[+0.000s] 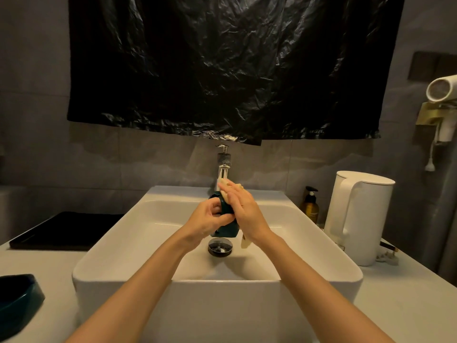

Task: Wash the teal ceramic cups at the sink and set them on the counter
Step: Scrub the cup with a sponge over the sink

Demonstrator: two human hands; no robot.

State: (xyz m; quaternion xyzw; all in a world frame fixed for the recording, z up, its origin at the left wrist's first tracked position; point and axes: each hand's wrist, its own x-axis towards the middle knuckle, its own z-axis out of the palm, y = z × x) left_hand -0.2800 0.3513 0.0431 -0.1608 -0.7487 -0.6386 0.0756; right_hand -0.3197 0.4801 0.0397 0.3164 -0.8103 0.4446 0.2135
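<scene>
I am looking down at a grey-tiled washroom wall where a crumpled black plastic sheet hangs over the spot above the basin. Below it a white rectangular ceramic sink sits on top of a pale counter, with a chrome tap at its back edge and a round metal drain in its floor.

Both hands are out over the basin, in front of the tap. The left hand grips the teal ceramic cup, fingers curled in at its upper edge, and the cup is held in the air above the drain, not touching the sink. The right hand lies against the cup's right side with its fingers nearly straight, pressing a pale yellowish cloth or sponge onto it. One end of that shows past the fingertips and another hangs below the wrist. I cannot see the thumb behind it.

On the counter at the near left, the dark teal glazed dish is cut off by the frame edge. Farther back on the left lies a flat black rectangular tray. To the right of the sink stands a white electric kettle, and just behind it an amber pump bottle with a black top. A white hair dryer rests in a holder on the right wall.
</scene>
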